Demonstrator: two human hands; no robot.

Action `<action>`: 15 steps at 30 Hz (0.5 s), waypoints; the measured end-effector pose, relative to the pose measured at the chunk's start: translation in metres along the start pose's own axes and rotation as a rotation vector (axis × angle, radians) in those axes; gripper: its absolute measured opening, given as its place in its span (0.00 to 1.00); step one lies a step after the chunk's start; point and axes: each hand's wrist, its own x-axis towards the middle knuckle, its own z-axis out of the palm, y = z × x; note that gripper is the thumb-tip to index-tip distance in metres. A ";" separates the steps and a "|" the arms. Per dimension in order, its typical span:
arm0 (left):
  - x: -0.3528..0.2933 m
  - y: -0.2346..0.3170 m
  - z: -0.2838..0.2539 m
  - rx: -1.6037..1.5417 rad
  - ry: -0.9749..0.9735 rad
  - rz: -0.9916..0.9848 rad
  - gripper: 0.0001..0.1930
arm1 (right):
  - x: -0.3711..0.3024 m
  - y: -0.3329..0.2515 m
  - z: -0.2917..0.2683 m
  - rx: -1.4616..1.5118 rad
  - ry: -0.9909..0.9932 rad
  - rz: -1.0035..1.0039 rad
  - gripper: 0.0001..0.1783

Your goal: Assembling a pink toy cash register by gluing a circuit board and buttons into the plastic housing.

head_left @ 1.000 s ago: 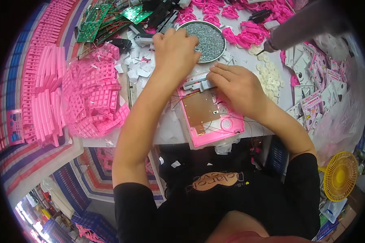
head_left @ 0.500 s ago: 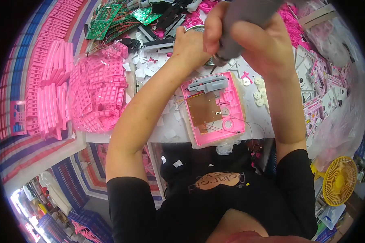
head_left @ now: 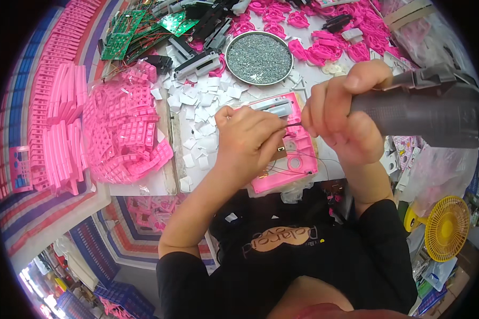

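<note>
My right hand (head_left: 346, 114) grips a dark grey electric screwdriver (head_left: 423, 109), held sideways so that its thin bit (head_left: 294, 125) points left. My left hand (head_left: 247, 141) is closed, with thumb and fingertips pinched at the tip of the bit; whatever small thing is between them is hidden. Both hands are over an open pink plastic casing (head_left: 298, 151) lying at the front of the table. Inside the casing are a grey plastic part (head_left: 279, 108), thin wires and a brown board (head_left: 278, 153), mostly covered by my left hand.
A round metal dish (head_left: 259, 84) of small screws (head_left: 258, 56) stands behind the casing. White paper squares (head_left: 199, 103) lie to its left, with a bag of pink keypads (head_left: 125, 127) farther left. Green circuit boards (head_left: 123, 37) and pink parts (head_left: 324, 48) fill the back. A yellow fan (head_left: 447, 228) is at right.
My left hand has come back from the screw dish to above the casing. My right hand has lowered the screwdriver and turned it sideways, bringing its bit to my left fingertips.
</note>
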 end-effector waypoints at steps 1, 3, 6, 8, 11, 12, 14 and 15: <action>-0.002 0.002 0.000 -0.030 -0.009 -0.020 0.06 | -0.001 -0.001 0.001 -0.031 -0.013 0.005 0.20; -0.003 0.001 0.002 -0.066 -0.010 -0.033 0.07 | -0.002 -0.004 0.000 -0.137 -0.053 0.041 0.20; -0.006 -0.001 0.005 -0.017 0.027 0.013 0.09 | -0.005 0.000 -0.001 -0.141 -0.063 0.051 0.19; -0.008 0.001 0.008 0.104 0.074 0.075 0.10 | -0.007 0.007 -0.003 -0.027 -0.025 0.012 0.18; 0.009 0.009 0.007 0.382 0.060 -0.057 0.13 | -0.006 0.020 -0.017 -0.078 0.093 0.037 0.16; 0.009 0.005 0.008 0.399 0.003 -0.060 0.13 | -0.002 0.023 -0.023 -0.113 0.104 0.075 0.15; 0.004 -0.005 0.010 0.433 -0.109 -0.067 0.14 | 0.004 0.031 -0.032 -0.173 0.106 0.117 0.12; 0.004 -0.006 0.011 0.422 -0.102 -0.071 0.14 | 0.006 0.039 -0.035 -0.198 0.095 0.117 0.11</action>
